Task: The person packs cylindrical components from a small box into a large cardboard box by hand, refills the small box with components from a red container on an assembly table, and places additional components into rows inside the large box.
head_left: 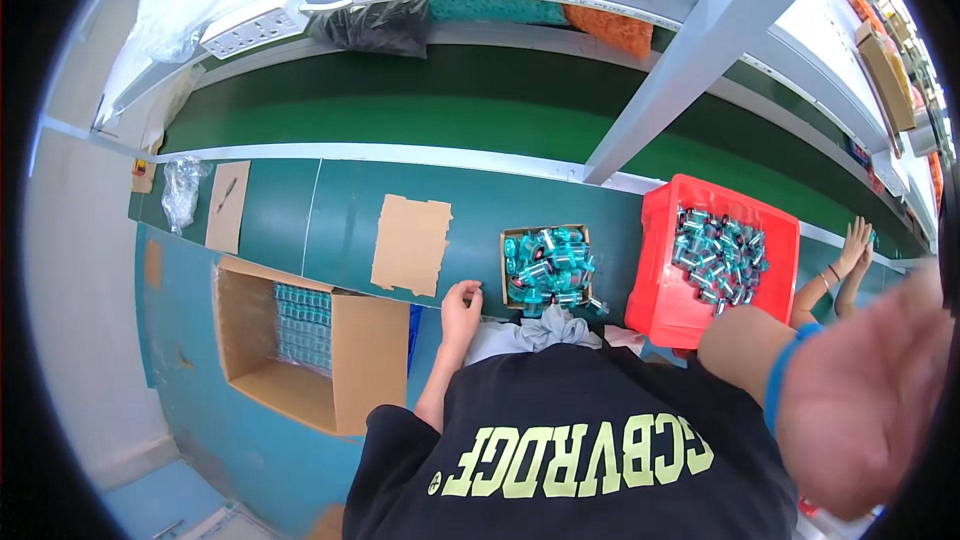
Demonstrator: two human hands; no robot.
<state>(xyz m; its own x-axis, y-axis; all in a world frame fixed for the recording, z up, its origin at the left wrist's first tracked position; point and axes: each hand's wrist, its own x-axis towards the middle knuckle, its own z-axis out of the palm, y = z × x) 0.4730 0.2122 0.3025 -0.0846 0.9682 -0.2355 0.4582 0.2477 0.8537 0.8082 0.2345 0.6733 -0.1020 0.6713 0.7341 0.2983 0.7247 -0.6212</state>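
My left hand rests at the front edge of the green table, its fingers loosely bent and slightly apart, with nothing visible in it. To its right stands a small cardboard box heaped with clear teal plastic pieces with silvery and dark red parts. Large and blurred, my right hand is raised close to the camera, a blue band on its wrist; its fingers are smeared, so any hold is hidden. Behind that forearm a red plastic bin holds many similar teal pieces.
A flat cardboard piece and another with a dark tool lie leftward. Below the table's edge, an open carton contains rows of teal pieces. A grey post rises behind. Another person's hands are at far right.
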